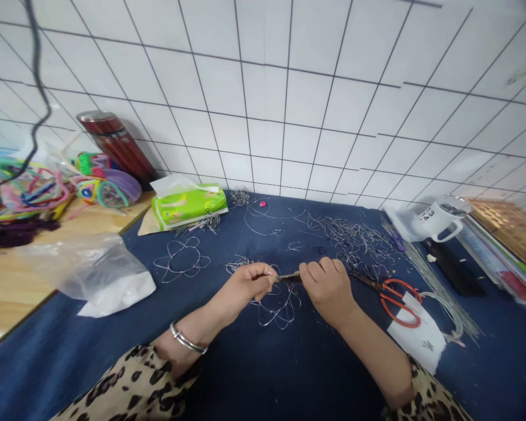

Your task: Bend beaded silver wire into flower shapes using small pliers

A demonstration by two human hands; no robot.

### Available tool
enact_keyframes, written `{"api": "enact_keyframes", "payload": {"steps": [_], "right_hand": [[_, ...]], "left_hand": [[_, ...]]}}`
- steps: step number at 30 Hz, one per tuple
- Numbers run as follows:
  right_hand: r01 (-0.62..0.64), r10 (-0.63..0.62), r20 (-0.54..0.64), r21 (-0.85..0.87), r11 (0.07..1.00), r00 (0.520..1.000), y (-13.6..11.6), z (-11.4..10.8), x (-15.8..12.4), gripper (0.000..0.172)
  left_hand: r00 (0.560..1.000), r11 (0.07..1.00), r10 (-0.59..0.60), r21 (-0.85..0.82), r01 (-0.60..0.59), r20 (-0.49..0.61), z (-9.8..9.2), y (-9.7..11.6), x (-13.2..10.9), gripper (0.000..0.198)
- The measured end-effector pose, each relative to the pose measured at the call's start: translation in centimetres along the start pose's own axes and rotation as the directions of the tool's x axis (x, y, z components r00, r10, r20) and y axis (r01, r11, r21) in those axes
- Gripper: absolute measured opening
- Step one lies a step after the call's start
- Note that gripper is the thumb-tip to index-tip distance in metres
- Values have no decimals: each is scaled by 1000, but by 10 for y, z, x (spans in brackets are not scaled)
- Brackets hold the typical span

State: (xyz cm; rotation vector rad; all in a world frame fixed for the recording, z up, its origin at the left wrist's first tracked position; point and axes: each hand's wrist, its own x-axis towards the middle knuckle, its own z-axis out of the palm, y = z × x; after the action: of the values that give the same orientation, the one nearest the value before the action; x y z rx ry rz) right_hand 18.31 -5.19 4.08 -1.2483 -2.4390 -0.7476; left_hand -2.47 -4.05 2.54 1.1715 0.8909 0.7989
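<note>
Low in the middle, my left hand [252, 286] is closed in a pinch on a thin piece of wire, mostly hidden by the fingertips. My right hand [326, 289] is wrapped around dark pliers [291, 277], whose narrow tip meets the left fingertips. The pliers' handles are hidden in the fist. Just beneath both hands is a flower-shaped wire piece [277, 318] with looped petals and small beads; whether it is joined to the pinched wire I cannot tell. A second wire flower [182, 261] lies flat farther left on the dark blue cloth [245, 374].
Orange-handled scissors [401, 318] lie right, beside white paper [421, 345] and long straight wires [438, 286]. A tangle of cut wires [355, 237] lies behind my right hand. Left are a green tissue pack [188, 207], plastic bag [100, 263] and red thermos [123, 146]. A white mug [438, 219] stands right.
</note>
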Motion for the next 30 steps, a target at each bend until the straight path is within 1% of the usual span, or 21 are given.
{"api": "enact_keyframes", "payload": {"steps": [7,10,13,15,16,19,21,22,24,28,30], "right_hand": [[-23,23,19,35,999,1000,0,0,0,17],[-89,80,84,109,990,993,-1,2,0,14],[-205,154,200,264,943,968,0,7,0,14],[-304,199,284,398,865,938,1,9,0,16],[-358,221,324,465,810,920,1,9,1,16],[-501,272,428,643,579,862,1,5,4,18],[-545,253,483,730,412,838,-1,1,8,19],[-550,233,499,758,351,835,-2,-1,10,19],[-553,193,518,785,281,833,-4,-4,13,17],[-584,198,550,778,230,811,-9,-5,14,14],[-609,191,579,772,185,792,-10,-5,14,14]], "left_hand": [[1000,1000,-4,20,4,-15,1,-1,0,9],[999,999,13,37,-11,-41,2,1,0,9],[997,999,24,45,-20,-80,1,2,1,11],[995,998,21,60,-15,-93,0,1,2,13],[996,998,18,68,-12,-91,0,1,2,14],[999,996,1,94,3,-45,1,1,2,16],[1000,995,-7,102,8,-6,4,1,1,16],[1000,995,-10,101,9,12,6,2,0,17],[999,995,-18,94,14,45,10,2,-1,17],[995,997,-30,72,24,90,14,2,-3,19],[994,997,-43,70,36,99,15,1,-4,19]]}}
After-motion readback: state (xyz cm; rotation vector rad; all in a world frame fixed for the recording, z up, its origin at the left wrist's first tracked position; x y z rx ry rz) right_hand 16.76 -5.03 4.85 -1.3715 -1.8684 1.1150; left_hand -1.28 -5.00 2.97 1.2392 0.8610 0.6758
